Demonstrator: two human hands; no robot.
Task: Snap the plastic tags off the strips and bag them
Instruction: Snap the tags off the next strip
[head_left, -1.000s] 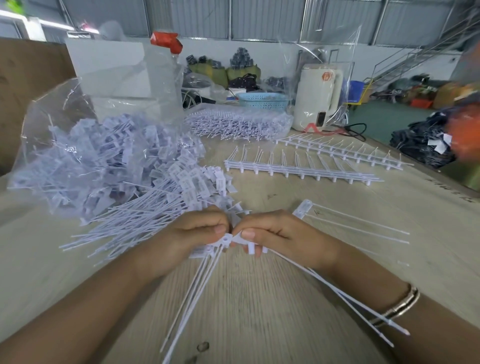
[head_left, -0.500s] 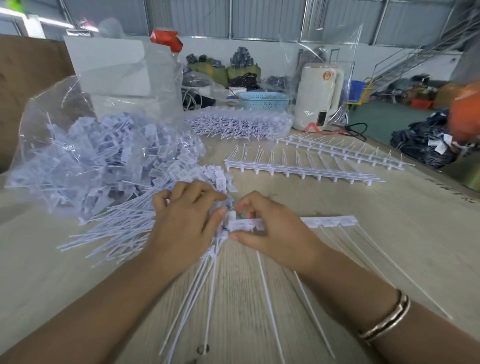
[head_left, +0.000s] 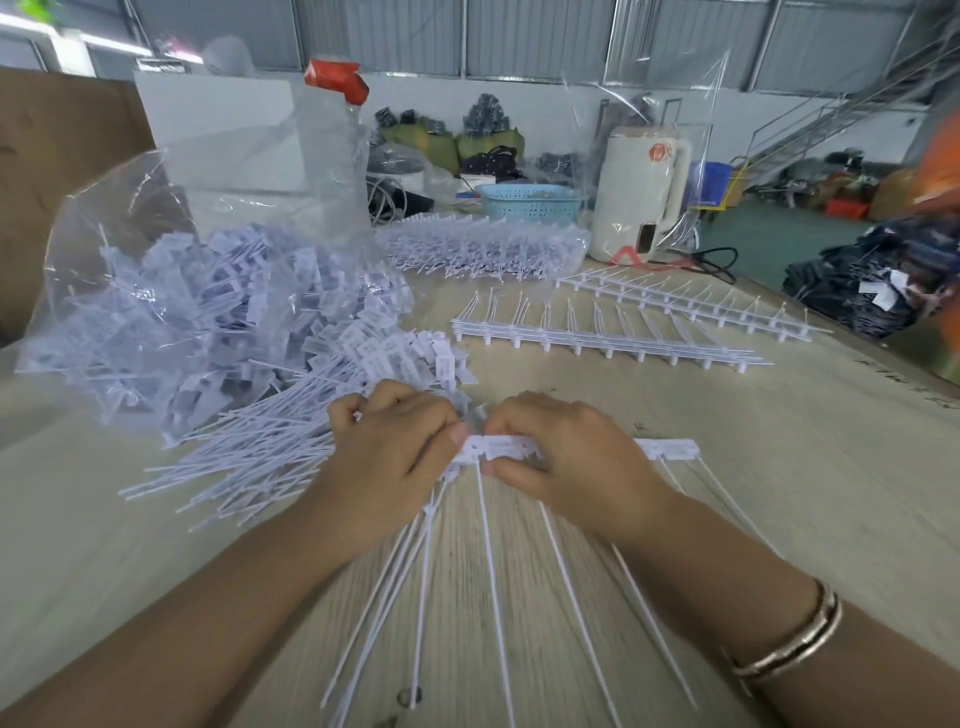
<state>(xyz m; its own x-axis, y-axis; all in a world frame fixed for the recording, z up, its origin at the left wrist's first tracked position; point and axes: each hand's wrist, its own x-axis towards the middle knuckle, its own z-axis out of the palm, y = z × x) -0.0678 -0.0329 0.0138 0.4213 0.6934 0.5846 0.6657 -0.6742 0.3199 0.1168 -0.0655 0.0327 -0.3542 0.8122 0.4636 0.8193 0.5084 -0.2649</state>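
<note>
My right hand (head_left: 566, 462) pinches a short white strip of joined tags (head_left: 670, 448) that lies flat on the table, its thin tails trailing toward me. My left hand (head_left: 389, 457) grips a bundle of loose tags (head_left: 415, 561) and pinches the strip's left end, thumb against thumb. A pile of separated tags (head_left: 291, 426) spreads out left of my hands. Behind it a clear plastic bag (head_left: 130, 218) holds many more tags.
Bare strip spines (head_left: 613, 343) lie in two rows on the wooden table (head_left: 779, 493) beyond my hands. A bagged stack of uncut strips (head_left: 483, 249), a blue basket (head_left: 530, 202) and a white kettle (head_left: 639, 192) stand at the far edge.
My right hand laid the strip flat on the table and slid left along it. Both hands moved away from me, and my left thumb now meets the strip's end.
</note>
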